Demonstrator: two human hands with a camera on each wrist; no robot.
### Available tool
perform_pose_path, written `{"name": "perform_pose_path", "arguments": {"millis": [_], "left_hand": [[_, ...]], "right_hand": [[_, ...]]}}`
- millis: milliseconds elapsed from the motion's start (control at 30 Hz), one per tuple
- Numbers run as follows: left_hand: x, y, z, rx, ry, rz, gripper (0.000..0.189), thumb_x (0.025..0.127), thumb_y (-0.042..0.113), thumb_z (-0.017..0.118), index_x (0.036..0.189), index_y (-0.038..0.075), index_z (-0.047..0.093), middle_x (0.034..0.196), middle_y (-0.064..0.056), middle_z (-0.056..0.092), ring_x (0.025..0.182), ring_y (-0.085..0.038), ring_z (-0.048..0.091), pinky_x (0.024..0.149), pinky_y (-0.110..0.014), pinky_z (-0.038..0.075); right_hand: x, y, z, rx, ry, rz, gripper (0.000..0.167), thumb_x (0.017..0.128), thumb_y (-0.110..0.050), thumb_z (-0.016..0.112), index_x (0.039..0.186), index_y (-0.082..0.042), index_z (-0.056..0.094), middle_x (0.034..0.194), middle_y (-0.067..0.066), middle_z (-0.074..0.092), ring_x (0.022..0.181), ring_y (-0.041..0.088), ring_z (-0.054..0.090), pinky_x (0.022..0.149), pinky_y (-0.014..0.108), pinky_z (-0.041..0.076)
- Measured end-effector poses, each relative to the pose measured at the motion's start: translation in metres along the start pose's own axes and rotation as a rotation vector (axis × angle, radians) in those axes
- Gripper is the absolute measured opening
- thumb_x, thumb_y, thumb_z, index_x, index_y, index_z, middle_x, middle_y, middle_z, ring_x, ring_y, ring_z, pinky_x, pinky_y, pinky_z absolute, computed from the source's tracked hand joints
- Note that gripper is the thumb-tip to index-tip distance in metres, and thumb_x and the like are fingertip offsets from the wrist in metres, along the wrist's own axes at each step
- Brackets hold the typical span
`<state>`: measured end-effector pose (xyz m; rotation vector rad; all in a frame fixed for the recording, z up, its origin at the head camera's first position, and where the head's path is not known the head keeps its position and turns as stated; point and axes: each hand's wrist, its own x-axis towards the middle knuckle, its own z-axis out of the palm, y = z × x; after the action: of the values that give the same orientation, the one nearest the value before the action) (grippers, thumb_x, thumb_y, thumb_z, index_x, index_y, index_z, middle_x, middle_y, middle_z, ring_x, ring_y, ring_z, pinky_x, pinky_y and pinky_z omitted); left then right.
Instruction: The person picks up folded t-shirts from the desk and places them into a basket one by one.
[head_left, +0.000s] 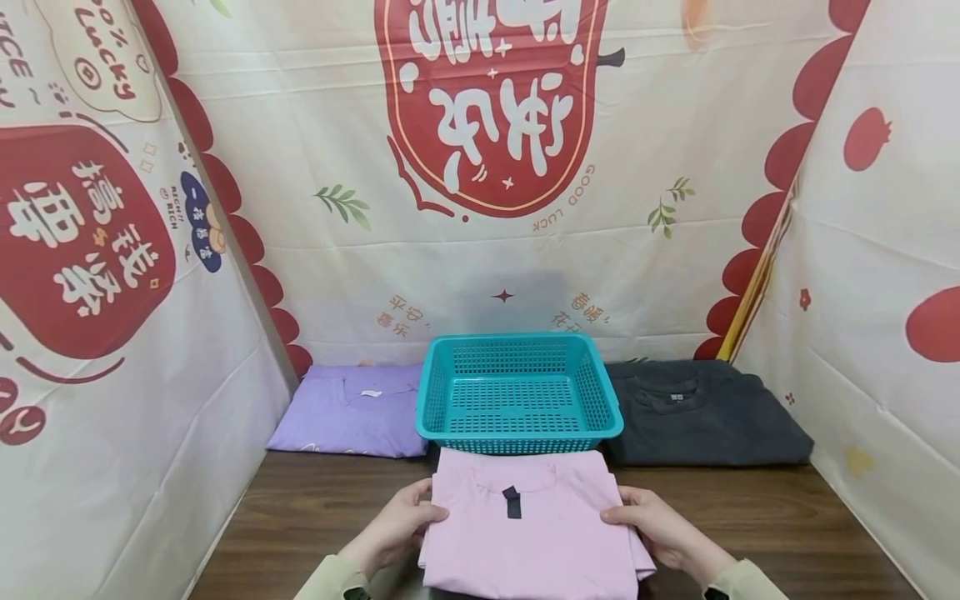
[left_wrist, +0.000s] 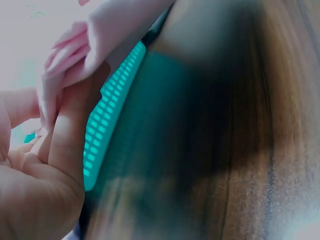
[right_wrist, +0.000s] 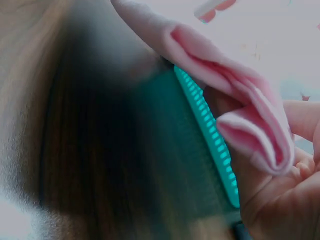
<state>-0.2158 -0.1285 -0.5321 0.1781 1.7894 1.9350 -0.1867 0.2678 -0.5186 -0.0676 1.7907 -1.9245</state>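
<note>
A folded pink T-shirt (head_left: pixel 536 542) with a black neck label is held up between both hands, in front of a teal basket (head_left: pixel 517 442). My left hand (head_left: pixel 397 527) pinches its left edge, thumb on top and fingers underneath. At the opposite edge my right hand (head_left: pixel 663 529) pinches the shirt the same way. Both wrist views show the layered folds, the left hand (left_wrist: pixel 50 165) and the right hand (right_wrist: pixel 280 185) gripping them, with wooden table below the cloth. The basket's visible floor is bare.
A folded purple T-shirt (head_left: pixel 360 417) lies left of the basket, and a folded dark grey T-shirt (head_left: pixel 705 421) lies right of it. They rest on a brown wooden table (head_left: pixel 300 517). Printed white cloth (head_left: pixel 300 275) hangs at the back and along both sides.
</note>
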Motion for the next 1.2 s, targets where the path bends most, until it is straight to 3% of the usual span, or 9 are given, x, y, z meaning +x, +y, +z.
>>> {"name": "perform_pose_path", "arguments": {"millis": [567,933,1200], "left_hand": [[-0.019,0.036,0.004,-0.013,-0.076,0.057,0.065,0.087,0.004,0.060,0.144,-0.007,0.030,0.088,-0.012,0.070,0.073,-0.018,0.068,0.063,-0.036,0.057],[-0.018,0.057,0.003,0.008,-0.079,0.097,0.063,0.088,0.002,0.058,0.143,-0.008,0.029,0.095,-0.015,0.070,0.077,-0.019,0.069,0.066,-0.036,0.057],[-0.013,0.072,0.001,0.008,-0.066,0.112,0.064,0.089,0.003,0.059,0.145,-0.007,0.028,0.099,-0.015,0.070,0.081,-0.019,0.069,0.069,-0.037,0.057]], "right_hand": [[-0.018,-0.026,0.006,-0.023,-0.046,-0.071,0.044,0.095,-0.009,0.055,0.132,0.013,0.044,0.098,0.012,0.068,0.084,0.022,0.068,0.072,0.036,0.057],[-0.022,-0.051,0.005,-0.047,-0.079,-0.106,0.042,0.097,-0.010,0.054,0.131,0.011,0.045,0.100,0.014,0.068,0.086,0.023,0.068,0.073,0.037,0.057],[-0.018,-0.068,0.005,-0.082,-0.023,-0.124,0.043,0.095,-0.011,0.057,0.130,0.011,0.045,0.098,0.013,0.068,0.084,0.024,0.069,0.071,0.039,0.057]]}}
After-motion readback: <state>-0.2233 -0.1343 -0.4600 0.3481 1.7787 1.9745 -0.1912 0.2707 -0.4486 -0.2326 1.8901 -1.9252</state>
